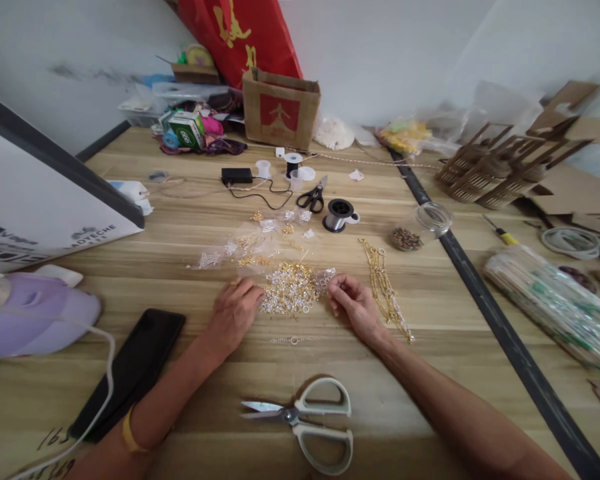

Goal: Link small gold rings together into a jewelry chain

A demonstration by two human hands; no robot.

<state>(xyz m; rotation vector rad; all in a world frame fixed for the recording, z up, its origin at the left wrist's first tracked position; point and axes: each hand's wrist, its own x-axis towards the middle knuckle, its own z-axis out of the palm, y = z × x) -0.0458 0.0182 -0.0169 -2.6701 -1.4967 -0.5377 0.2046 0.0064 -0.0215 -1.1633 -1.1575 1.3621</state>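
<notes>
A loose pile of gold and silver beads and small findings (289,288) lies on the wooden table. My left hand (236,312) rests palm down at the pile's left edge, fingers loosely bent, with nothing visible in them. On the right side, my right hand (354,305) pinches a small clear plastic bag (325,280) that seems to contain little rings. A short silver chain with a ring in its middle (294,341) is laid out below the pile. Gold chains (384,287) lie to the right of my right hand. White-handled scissors (310,415) sit open nearest me.
Small bags of findings (245,248) lie behind the pile. Farther back are a wire spool (338,216), black scissors (314,195) and a black adapter (237,175). A jar of beads (407,238) is tipped at right. A black wallet-like case (130,373) lies left.
</notes>
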